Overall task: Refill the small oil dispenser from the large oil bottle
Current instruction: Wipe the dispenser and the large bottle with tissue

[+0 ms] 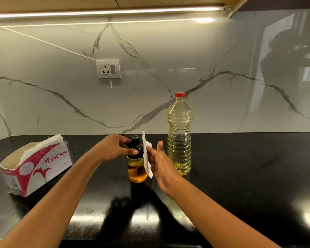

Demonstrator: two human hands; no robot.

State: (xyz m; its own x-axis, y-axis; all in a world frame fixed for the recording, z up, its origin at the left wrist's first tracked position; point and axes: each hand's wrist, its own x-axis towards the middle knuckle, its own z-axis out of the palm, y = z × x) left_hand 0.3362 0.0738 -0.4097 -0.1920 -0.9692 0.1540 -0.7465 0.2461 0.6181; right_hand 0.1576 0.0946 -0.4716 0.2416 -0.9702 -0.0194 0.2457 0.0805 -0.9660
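— What was the biggest thing there?

— The black counter [240, 176]. Everything stood on it. Far to the left lay a tissue box [38, 167], well apart from the rest.

— And where was the large oil bottle [179, 133]?

— It stood straight up, near the wall, just to the right of the person's right hand [161, 163]. Its red cap [180, 94] was on. The oil reached only partway up.

— Where was the small oil dispenser [137, 171]?

— In the middle, between the two hands, standing straight up too. It was in front of the big bottle and to its left. It had some dark yellow oil in the bottom.

— What were the hands doing?

— The left hand [113, 147] was curled round the dispenser's black top [136, 140], with the thumb in front and the fingers round the back. The right hand held a white tissue [147, 158] up against the dispenser's right side. It looked like its fingers were pinching the tissue.

— So which hand would go for the big bottle?

— Most likely the right one. It was much nearer, and the bottle was right beside it. But it would have to put the tissue down first. The left hand was already on the top, so it could twist that off.

— Had any pouring begun?

— It did not look so. Both lids were on.
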